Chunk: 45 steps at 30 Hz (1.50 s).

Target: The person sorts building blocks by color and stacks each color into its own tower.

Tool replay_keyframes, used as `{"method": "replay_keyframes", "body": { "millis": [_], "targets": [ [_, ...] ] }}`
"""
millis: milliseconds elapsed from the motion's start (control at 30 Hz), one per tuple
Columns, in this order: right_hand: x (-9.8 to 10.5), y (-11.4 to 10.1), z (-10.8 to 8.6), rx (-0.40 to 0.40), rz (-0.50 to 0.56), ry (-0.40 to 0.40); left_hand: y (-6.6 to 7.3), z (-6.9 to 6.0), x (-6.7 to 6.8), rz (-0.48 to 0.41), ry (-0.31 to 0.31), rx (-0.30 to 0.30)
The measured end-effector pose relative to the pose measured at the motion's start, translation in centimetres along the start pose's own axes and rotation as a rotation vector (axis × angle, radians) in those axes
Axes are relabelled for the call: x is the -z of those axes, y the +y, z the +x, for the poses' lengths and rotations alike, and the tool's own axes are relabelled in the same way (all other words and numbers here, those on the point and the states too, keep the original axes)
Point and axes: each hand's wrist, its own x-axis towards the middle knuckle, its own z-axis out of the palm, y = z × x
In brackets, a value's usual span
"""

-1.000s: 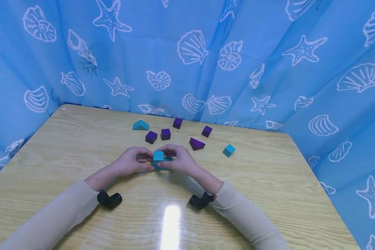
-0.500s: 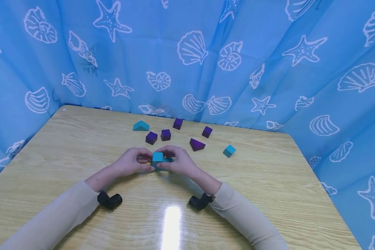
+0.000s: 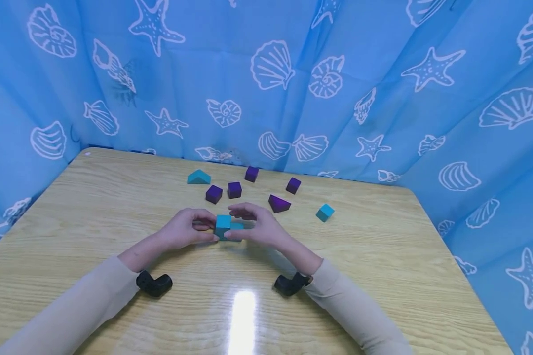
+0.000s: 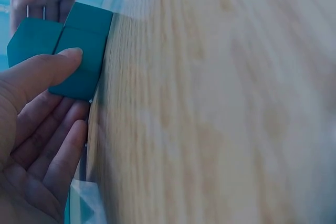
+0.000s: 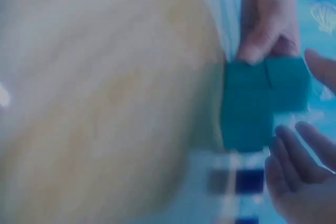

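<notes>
A small group of teal blocks stands on the table: a teal cube (image 3: 223, 223) sits on top of the left end of a lower teal part (image 3: 237, 231), which shows a seam in the left wrist view. My left hand (image 3: 188, 229) grips the lower left block (image 4: 81, 66), thumb on the near side and fingers behind. My right hand (image 3: 262, 224) is at the right end, its fingers spread. In the right wrist view, those fingers (image 5: 294, 166) stand apart from the lower teal part (image 5: 247, 114), and the thumb is near the upper cube (image 5: 289, 85).
Behind my hands lie several purple cubes (image 3: 234, 190), a purple triangular block (image 3: 279, 203) and a teal triangular block (image 3: 199, 177). A loose teal cube (image 3: 324, 212) lies to the right. A blue shell-patterned curtain (image 3: 231, 74) hangs behind the wooden table (image 3: 373, 276).
My right hand has loosened and drawn slightly to the right, its fingers parting from the teal blocks. My left hand keeps its hold in about the same place.
</notes>
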Motion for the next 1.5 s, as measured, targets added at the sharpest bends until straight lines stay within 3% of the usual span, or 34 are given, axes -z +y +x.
{"method": "replay_keyframes", "body": {
  "millis": [167, 567, 900, 1200, 1500],
  "targets": [
    [2.7, 1.1, -1.2, 0.017, 0.011, 0.080, 0.2, 0.0, 0.0, 0.002, 0.002, 0.000],
    [6.6, 3.8, -4.2, -0.030, -0.147, 0.223, 0.2, -0.1, 0.1, 0.013, 0.006, 0.022],
    [8.8, 4.7, -5.9, -0.042, -0.276, 0.303, -0.1, 0.0, 0.1, 0.001, -0.002, 0.021],
    [10.4, 5.8, -6.8, -0.042, -0.326, 0.366, -0.1, -0.1, 0.1, 0.007, 0.004, 0.016],
    [11.2, 6.4, -7.2, -0.139, -0.317, 0.428, 0.0, -0.1, 0.1, 0.000, 0.000, 0.011]
  ]
}}
